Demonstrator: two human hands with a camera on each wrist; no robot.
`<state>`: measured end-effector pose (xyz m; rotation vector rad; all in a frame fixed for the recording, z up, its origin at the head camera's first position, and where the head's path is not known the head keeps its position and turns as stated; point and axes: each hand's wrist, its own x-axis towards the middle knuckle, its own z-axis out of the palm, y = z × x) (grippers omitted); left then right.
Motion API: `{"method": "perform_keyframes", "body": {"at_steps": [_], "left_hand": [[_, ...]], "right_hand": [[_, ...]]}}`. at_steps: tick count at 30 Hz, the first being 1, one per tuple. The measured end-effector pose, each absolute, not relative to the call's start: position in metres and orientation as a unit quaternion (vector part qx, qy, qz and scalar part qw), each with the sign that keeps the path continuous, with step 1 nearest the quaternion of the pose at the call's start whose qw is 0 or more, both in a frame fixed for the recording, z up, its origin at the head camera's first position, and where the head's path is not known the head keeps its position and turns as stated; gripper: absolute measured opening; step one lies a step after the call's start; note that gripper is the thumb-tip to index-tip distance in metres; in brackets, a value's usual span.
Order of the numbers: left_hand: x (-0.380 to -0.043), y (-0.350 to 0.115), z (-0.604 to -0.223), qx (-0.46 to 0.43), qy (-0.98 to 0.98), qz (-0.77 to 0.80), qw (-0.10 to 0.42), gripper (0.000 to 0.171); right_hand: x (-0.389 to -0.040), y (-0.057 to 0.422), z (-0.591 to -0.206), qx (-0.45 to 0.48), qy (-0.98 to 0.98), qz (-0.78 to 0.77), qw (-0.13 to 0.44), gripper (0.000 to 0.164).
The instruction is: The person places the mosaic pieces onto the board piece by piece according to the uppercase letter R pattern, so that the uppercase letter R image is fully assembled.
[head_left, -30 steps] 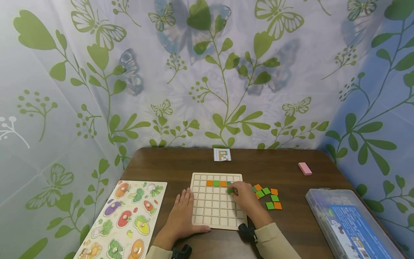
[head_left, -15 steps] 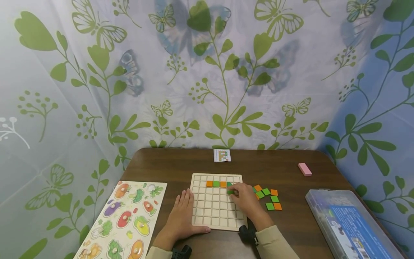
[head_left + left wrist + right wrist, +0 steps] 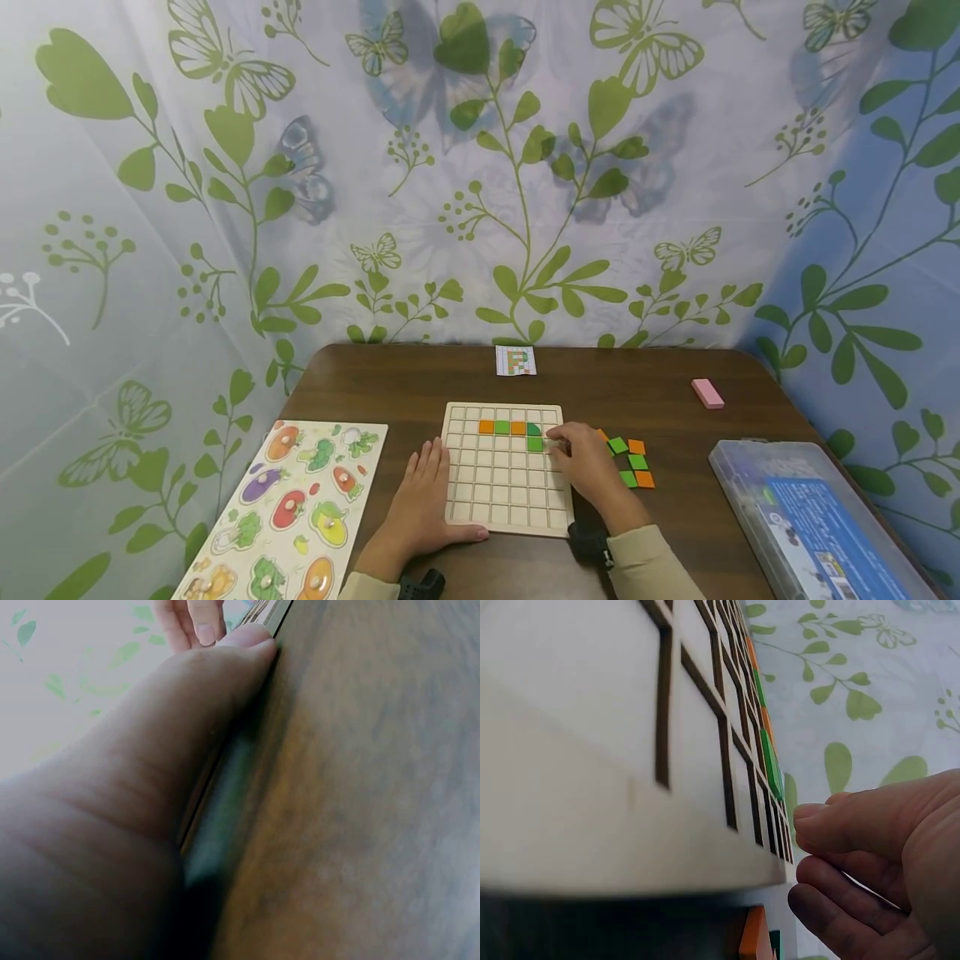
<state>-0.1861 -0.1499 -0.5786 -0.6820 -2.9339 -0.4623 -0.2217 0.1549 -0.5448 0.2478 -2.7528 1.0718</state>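
A pale wooden grid board (image 3: 491,490) lies on the table. Along one upper row sit an orange tile (image 3: 487,427), a green tile (image 3: 502,427), another orange tile (image 3: 518,427) and a dark green rounded piece (image 3: 533,429). Below the rounded piece is a green square tile (image 3: 535,445). My left hand (image 3: 423,504) rests at the board's lower left corner, fingers straight along its side, thumb along the front edge. Over the board's right side is my right hand (image 3: 592,471), fingers loosely bent; the right wrist view shows nothing between thumb and fingertips.
Several loose orange and green tiles (image 3: 637,461) lie right of the board, partly behind the right hand. A vegetable puzzle board (image 3: 303,475) is at left, a clear plastic case (image 3: 817,517) at right. Farther back are a pattern card (image 3: 515,361) and a pink block (image 3: 707,393).
My right hand has let go of the green square tile and shifted right, so that tile and the rounded piece show fully. The left hand has stayed in place.
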Motion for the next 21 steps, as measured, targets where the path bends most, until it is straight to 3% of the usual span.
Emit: {"method": "perform_keyframes", "body": {"at_steps": [21], "left_hand": [[-0.184, -0.150, -0.576, -0.229, -0.961, -0.150, 0.040, 0.143]], "right_hand": [[-0.225, 0.179, -0.548, 0.082, -0.933, 0.328, 0.123, 0.021]]}}
